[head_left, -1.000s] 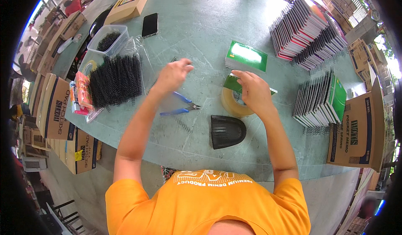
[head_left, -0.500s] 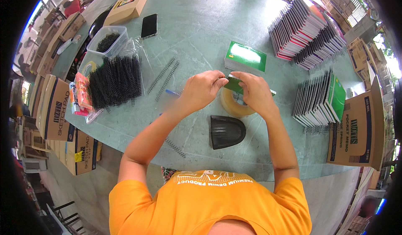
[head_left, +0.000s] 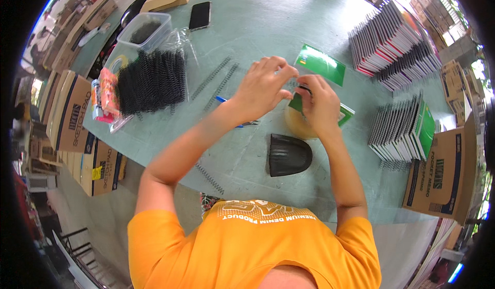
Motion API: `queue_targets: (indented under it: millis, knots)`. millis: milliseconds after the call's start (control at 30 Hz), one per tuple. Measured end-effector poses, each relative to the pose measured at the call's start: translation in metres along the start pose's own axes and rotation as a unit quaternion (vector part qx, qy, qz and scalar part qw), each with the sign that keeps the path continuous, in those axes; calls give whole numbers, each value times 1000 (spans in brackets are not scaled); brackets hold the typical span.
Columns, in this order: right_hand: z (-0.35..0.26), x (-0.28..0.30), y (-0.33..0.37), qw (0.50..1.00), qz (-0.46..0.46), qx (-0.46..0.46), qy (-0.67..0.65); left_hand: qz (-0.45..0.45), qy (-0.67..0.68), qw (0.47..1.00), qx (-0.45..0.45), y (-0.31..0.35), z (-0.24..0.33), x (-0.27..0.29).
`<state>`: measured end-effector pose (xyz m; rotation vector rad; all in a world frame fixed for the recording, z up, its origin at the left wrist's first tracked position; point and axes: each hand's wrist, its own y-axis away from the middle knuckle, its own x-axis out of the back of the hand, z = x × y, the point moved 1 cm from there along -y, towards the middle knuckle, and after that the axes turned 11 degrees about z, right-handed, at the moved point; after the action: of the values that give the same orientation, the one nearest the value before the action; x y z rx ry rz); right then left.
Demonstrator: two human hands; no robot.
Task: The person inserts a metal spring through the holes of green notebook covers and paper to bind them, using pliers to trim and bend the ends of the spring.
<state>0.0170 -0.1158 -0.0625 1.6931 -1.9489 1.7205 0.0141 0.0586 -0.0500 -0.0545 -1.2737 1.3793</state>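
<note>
My left hand (head_left: pixel 264 85) hovers left of a small green notebook (head_left: pixel 296 102), fingers curled but apart, with nothing visible between thumb and forefinger. My right hand (head_left: pixel 320 103) covers much of that notebook, its thumb and fingers closing at a dark bit of coil by the notebook's edge. Under them is a roll of tape (head_left: pixel 298 124), partly hidden. Blue-handled pliers (head_left: pixel 248 124) lie partly behind my left wrist. Beyond my hands sits a stack of green-covered pads (head_left: pixel 320 65). A black, rounded, ridged block (head_left: pixel 290 155) rests nearer to me.
Loose black coils (head_left: pixel 219 85) lie left of my hands, beside a dense pile of coils (head_left: pixel 152 83) and a clear tub (head_left: pixel 154 34). A phone (head_left: pixel 200 16) is farther back. Spiral notebooks (head_left: pixel 384 39) and green-covered ones (head_left: pixel 399 129) stand at right, by a carton (head_left: pixel 438 173).
My left hand has come away from the notebook and its fingers have spread. The right hand stays at the notebook. The whole view has shifted slightly.
</note>
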Motion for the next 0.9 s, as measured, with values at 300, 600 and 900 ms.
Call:
queue_targets:
  millis: [300, 600, 900]
  knots:
    - [9, 4, -2, 998, 17, 19, -51, -391, -59, 916, 70, 168, 15, 115]
    - [5, 4, -4, 995, -6, -2, -104, -252, -209, 942, 70, 130, -46, 102]
    - [12, 29, 7, 994, -88, -23, 66, -46, 157, 984, 73, -10, -15, -22]
